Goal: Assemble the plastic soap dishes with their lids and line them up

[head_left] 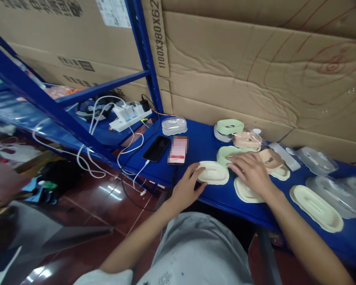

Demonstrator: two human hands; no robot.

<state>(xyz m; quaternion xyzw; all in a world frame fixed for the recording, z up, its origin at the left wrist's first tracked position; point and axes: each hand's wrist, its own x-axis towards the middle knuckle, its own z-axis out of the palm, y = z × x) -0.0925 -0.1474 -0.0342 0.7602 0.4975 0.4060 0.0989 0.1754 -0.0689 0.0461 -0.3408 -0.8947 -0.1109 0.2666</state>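
Brown cardboard (213,63) stands behind a blue table (200,144), w/ a blue shelf frame (148,51) on the left. L hand (186,185) has thumb & fingers closed on the left end of a cream tray (214,173) at the table's near side; tray's long axis runs roughly left–right, pointing twd the R hand (250,170). R hand lies over the right part of a light green cover (225,155); can't tell if it grips or just rests. Cover sits just far & right of the tray, approx. touching in view. L hand is the nearer one to the tray. Further right: another cream tray near the R wrist, peach pieces, clear lids (317,160). Left of the cover: 2 phones (156,148), one w/ a blurred-out screen. Writing: carton print (159,39) reads "1100X380X62", poss. cut off at top; other print & white label (114,12) illegible. No brand readable.
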